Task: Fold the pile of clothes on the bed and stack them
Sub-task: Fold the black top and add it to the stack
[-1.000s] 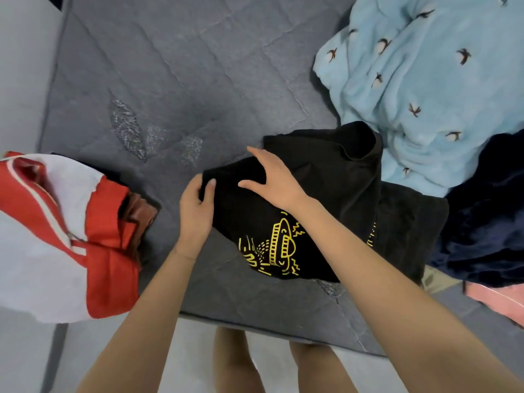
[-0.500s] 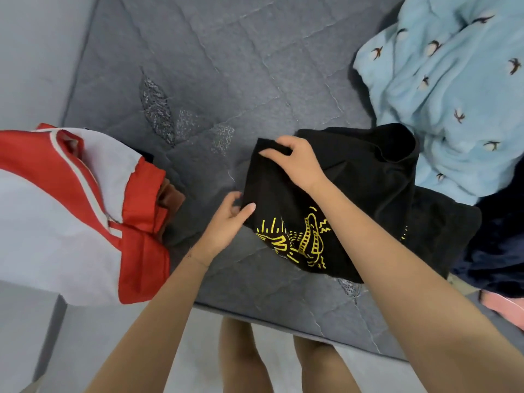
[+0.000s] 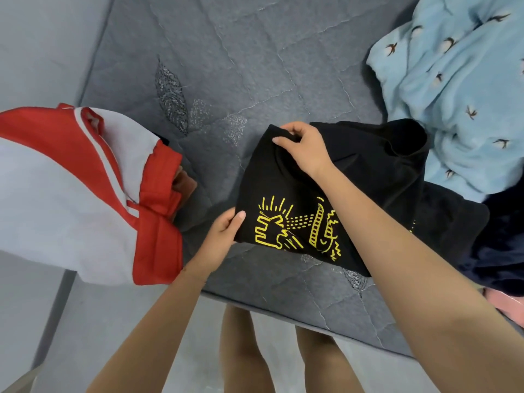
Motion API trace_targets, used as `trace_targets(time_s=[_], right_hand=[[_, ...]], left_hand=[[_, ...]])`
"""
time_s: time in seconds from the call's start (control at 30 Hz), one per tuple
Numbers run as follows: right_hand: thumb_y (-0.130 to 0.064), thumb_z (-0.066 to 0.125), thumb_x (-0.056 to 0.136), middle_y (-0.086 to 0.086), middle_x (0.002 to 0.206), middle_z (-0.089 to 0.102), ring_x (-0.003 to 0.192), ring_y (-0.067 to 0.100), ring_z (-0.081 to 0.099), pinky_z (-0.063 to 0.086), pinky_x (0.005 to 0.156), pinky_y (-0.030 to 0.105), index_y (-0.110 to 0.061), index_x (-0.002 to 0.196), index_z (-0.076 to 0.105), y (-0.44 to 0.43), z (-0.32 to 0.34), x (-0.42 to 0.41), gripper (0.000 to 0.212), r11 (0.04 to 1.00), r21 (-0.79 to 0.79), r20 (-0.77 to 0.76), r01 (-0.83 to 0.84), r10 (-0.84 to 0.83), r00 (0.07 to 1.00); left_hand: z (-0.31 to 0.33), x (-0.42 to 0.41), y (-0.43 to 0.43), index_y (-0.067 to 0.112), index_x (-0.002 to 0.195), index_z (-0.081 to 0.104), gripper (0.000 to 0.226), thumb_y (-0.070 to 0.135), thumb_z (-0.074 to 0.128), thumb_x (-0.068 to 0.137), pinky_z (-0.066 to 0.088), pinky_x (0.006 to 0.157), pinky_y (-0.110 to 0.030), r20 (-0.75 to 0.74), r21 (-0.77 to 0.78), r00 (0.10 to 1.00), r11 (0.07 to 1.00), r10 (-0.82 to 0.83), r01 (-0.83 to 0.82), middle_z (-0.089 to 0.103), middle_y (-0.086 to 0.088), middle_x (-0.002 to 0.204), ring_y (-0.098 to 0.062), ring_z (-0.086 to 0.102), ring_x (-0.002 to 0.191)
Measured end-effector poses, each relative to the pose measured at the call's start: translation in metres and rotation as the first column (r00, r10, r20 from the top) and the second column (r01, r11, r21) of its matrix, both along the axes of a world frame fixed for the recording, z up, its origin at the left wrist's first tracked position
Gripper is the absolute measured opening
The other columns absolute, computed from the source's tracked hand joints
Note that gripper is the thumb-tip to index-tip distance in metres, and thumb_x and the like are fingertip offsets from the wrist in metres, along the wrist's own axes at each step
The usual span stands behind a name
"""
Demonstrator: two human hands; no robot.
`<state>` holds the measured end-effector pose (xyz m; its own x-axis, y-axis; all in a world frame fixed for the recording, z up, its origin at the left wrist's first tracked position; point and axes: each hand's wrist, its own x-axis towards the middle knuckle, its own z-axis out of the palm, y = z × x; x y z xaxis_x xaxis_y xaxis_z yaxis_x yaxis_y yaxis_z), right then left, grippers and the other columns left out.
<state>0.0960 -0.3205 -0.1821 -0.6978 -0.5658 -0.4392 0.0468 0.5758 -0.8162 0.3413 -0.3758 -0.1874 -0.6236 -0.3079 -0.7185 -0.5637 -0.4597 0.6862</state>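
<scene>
A black T-shirt [image 3: 283,182] with a yellow print lies partly folded on the grey quilted bed [image 3: 255,66]. My left hand [image 3: 224,234] pinches its near left corner, thumb on top. My right hand [image 3: 303,148] grips the far left edge, fingers curled into the cloth. To the left sits a stack of folded clothes topped by a red and white garment [image 3: 85,194]. The unfolded pile lies to the right: a light blue garment with bird print [image 3: 459,89], a dark navy one [image 3: 499,245] and a pink piece [image 3: 507,307].
The bed's near edge [image 3: 312,321] runs across below the shirt, with my legs [image 3: 246,350] and the grey floor beyond it. A pale wall [image 3: 42,38] borders the bed on the left. A brown garment [image 3: 184,182] peeks out under the red one.
My left hand slid down from the shirt's upper left corner to the near left corner and took hold. My right hand moved to the far left edge and closed on it. More of the print shows.
</scene>
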Motion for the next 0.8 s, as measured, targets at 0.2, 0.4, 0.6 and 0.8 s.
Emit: trace_targets(time_s=[0.2, 0.4, 0.6, 0.8], right_hand=[[-0.021, 0.072, 0.087, 0.002, 0.081, 0.068, 0.080, 0.017, 0.064, 0.053, 0.085, 0.036, -0.007, 0.086, 0.067, 0.007, 0.002, 0.004, 0.015, 1.000, -0.018, 0.000, -0.005, 0.005, 1.000], [-0.032, 0.059, 0.097, 0.009, 0.080, 0.060, 0.074, 0.016, 0.054, 0.044, 0.072, 0.031, -0.004, 0.087, 0.059, 0.009, 0.003, 0.006, 0.030, 0.982, 0.141, -0.077, -0.125, 0.137, 0.988], [-0.034, 0.054, 0.099, 0.002, 0.070, 0.051, 0.067, 0.013, 0.048, 0.039, 0.068, 0.030, -0.013, 0.076, 0.055, 0.008, 0.005, 0.005, 0.031, 0.985, 0.094, 0.064, -0.145, 0.139, 0.988], [-0.027, 0.056, 0.099, 0.009, 0.082, 0.065, 0.078, 0.021, 0.060, 0.048, 0.080, 0.036, -0.007, 0.088, 0.065, 0.017, 0.010, -0.003, 0.024, 0.998, -0.058, 0.380, 0.008, 0.015, 0.925]], left_hand=[[-0.016, -0.002, 0.011, -0.007, 0.100, 0.058, 0.038, 0.031, 0.053, 0.101, 0.054, 0.091, -0.050, 0.053, 0.095, 0.998, 0.995, 0.034, -0.039, 0.067, -0.021, 0.104, -0.031, 0.065, 0.101], [-0.025, -0.006, 0.009, 0.003, 0.073, 0.048, 0.047, 0.046, 0.066, 0.080, 0.039, 0.075, -0.037, 0.096, -0.153, 0.993, 0.986, 0.075, -0.060, 0.048, -0.021, 0.080, -0.022, 0.047, 0.078], [-0.023, -0.022, 0.005, 0.009, 0.099, 0.052, 0.014, -0.004, 0.055, 0.092, 0.057, 0.072, -0.032, 0.203, 0.259, 0.955, 0.928, 0.218, -0.267, 0.065, -0.013, 0.102, -0.018, 0.067, 0.085], [-0.031, -0.038, 0.003, 0.014, 0.128, 0.057, 0.048, 0.035, 0.071, 0.087, 0.056, 0.085, -0.035, 0.310, 0.382, 0.943, 0.892, 0.121, -0.240, 0.072, -0.004, 0.116, -0.019, 0.069, 0.107]])
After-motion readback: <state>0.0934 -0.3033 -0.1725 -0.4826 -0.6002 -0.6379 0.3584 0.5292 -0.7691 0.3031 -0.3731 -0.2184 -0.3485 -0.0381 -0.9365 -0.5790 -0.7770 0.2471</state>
